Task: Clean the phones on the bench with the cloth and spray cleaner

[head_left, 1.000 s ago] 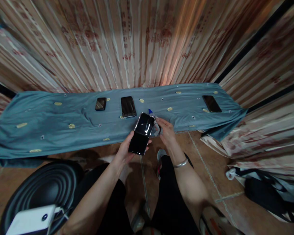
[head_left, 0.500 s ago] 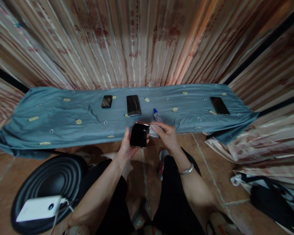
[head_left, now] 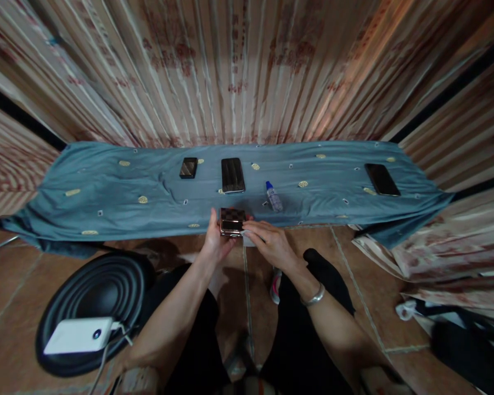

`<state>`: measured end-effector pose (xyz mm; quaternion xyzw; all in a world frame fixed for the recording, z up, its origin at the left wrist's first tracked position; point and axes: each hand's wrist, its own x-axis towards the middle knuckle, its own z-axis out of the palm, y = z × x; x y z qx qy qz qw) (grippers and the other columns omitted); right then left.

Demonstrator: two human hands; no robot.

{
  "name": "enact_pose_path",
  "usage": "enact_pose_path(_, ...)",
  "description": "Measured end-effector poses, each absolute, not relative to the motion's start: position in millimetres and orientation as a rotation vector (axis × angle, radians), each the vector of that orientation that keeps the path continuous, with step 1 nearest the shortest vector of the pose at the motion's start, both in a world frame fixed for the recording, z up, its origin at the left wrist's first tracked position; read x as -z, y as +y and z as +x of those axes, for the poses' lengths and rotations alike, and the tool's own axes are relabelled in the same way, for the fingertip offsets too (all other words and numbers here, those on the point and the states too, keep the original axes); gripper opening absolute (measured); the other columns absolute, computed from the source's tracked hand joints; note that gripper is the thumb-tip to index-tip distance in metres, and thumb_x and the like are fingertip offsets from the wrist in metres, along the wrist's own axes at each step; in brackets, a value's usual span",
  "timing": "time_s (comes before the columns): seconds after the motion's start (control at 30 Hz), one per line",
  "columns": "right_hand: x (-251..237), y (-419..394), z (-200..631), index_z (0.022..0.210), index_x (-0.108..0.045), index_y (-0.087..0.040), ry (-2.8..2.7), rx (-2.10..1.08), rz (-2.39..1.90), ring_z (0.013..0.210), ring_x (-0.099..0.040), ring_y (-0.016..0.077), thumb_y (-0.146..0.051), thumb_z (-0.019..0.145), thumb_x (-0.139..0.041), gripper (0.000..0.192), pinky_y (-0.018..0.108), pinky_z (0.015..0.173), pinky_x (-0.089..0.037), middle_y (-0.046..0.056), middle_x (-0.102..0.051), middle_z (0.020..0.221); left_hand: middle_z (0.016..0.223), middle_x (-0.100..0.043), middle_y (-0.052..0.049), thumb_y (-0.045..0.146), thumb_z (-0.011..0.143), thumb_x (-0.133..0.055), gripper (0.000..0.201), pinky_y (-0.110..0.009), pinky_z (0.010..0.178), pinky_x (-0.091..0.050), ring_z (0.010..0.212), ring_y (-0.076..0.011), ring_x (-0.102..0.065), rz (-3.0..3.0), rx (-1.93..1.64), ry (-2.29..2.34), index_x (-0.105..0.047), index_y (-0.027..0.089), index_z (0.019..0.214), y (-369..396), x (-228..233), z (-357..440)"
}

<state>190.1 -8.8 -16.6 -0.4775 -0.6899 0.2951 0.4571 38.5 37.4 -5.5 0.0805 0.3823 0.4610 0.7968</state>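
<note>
My left hand (head_left: 215, 244) grips a phone (head_left: 232, 221), held nearly flat at the front edge of the blue cloth (head_left: 107, 189); its glossy screen reflects the striped curtain. My right hand (head_left: 269, 244) rests by the phone's right lower corner with a small white wipe (head_left: 247, 237) pinched under its fingers. A small bottle with a blue cap (head_left: 274, 196) lies on the cloth just beyond my right hand.
Three more phones lie on the cloth: a small one (head_left: 188, 167), a larger one (head_left: 233, 175), and a dark one (head_left: 381, 179) far right. A black round stool (head_left: 94, 296) with a white power bank (head_left: 78, 335) stands at lower left. Dark bags (head_left: 469, 340) lie at lower right.
My left hand tilted the phone from upright facing me down to nearly flat, lowering it toward the cloth's edge. My right hand with the wipe came down to the phone's near corner.
</note>
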Motion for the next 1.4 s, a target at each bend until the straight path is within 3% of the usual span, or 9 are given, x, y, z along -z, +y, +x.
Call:
enact_pose_path(0.17,11,-10,193,0.098,-0.078,-0.030,-1.597,-0.844,-1.150,0.102,-0.071,0.0219,-0.031,0.087,-0.064,0.017,0.039,0.098,-0.052,0.001,-0.077,0.106,0.102,-0.074,-0.018,0.060,0.095,-0.028,0.066,-0.044,0.085,-0.055,0.092,-0.0283,-0.072,0.163,-0.982,0.789,-0.061,0.010,0.121,38,0,37)
enact_pose_path(0.37,11,-3,203,0.089,-0.079,-0.025,-1.200,-1.070,-1.141,0.090,-0.072,0.0219,-0.038,0.079,-0.073,0.018,0.041,0.093,-0.055,0.002,-0.079,0.093,0.097,-0.073,-0.013,0.061,0.094,-0.033,0.060,-0.042,0.081,-0.056,0.086,-0.0251,-0.072,0.177,-1.036,0.808,-0.059,0.017,0.124,41,3,34)
enact_pose_path(0.5,20,8,208,0.101,-0.077,-0.025,-1.025,-0.984,-1.183,0.103,-0.069,0.0226,-0.041,0.078,-0.073,0.028,0.043,0.103,-0.049,0.004,-0.076,0.107,0.096,-0.073,-0.011,0.057,0.096,-0.033,0.055,-0.041,0.079,-0.056,0.085,-0.0237,-0.072,0.233,-1.011,0.815,-0.058,0.018,0.125,37,5,38)
enact_pose_path(0.63,28,10,199,0.118,-0.070,-0.025,-1.218,-0.798,-1.270,0.120,-0.062,0.0226,-0.037,0.087,-0.061,0.034,0.042,0.112,-0.041,0.005,-0.069,0.125,0.101,-0.074,-0.012,0.053,0.097,-0.035,0.052,-0.040,0.083,-0.056,0.088,-0.0239,-0.072,0.267,-0.980,0.812,-0.062,0.016,0.121,31,7,47)
enact_pose_path(0.87,35,0,169,0.150,-0.035,-0.018,-1.693,-0.607,-1.293,0.143,-0.038,0.0214,-0.027,0.097,-0.040,0.054,0.044,0.121,-0.030,0.012,-0.043,0.153,0.101,-0.076,-0.010,0.054,0.096,-0.036,0.054,-0.038,0.086,-0.055,0.097,-0.0261,-0.071,0.283,-0.932,0.864,-0.066,0.016,0.119,30,12,54)
enact_pose_path(1.13,32,-15,151,0.153,-0.028,-0.017,-1.952,-0.570,-1.163,0.149,-0.025,0.0215,-0.020,0.098,-0.034,0.055,0.043,0.122,-0.029,0.013,-0.029,0.160,0.100,-0.075,-0.010,0.055,0.093,-0.046,0.049,-0.034,0.088,-0.055,0.099,-0.0235,-0.070,0.304,-1.036,0.864,-0.068,0.015,0.111,30,16,47)
enact_pose_path(1.27,34,-18,148,0.155,-0.025,-0.019,-2.027,-0.526,-1.099,0.149,-0.026,0.0198,-0.008,0.094,-0.029,0.061,0.041,0.120,-0.034,0.011,-0.030,0.160,0.096,-0.075,-0.010,0.054,0.093,-0.046,0.046,-0.035,0.088,-0.055,0.100,-0.0241,-0.070,0.304,-1.047,0.913,-0.070,0.014,0.094,29,13,45)
enact_pose_path(1.4,36,-10,157,0.153,-0.031,-0.021,-2.028,-0.444,-1.096,0.147,-0.031,0.0189,-0.005,0.092,-0.027,0.063,0.042,0.120,-0.034,0.009,-0.037,0.157,0.101,-0.075,-0.009,0.050,0.091,-0.051,0.041,-0.032,0.093,-0.052,0.110,-0.0236,-0.067,0.338,-1.058,0.898,-0.071,0.014,0.091,25,13,50)
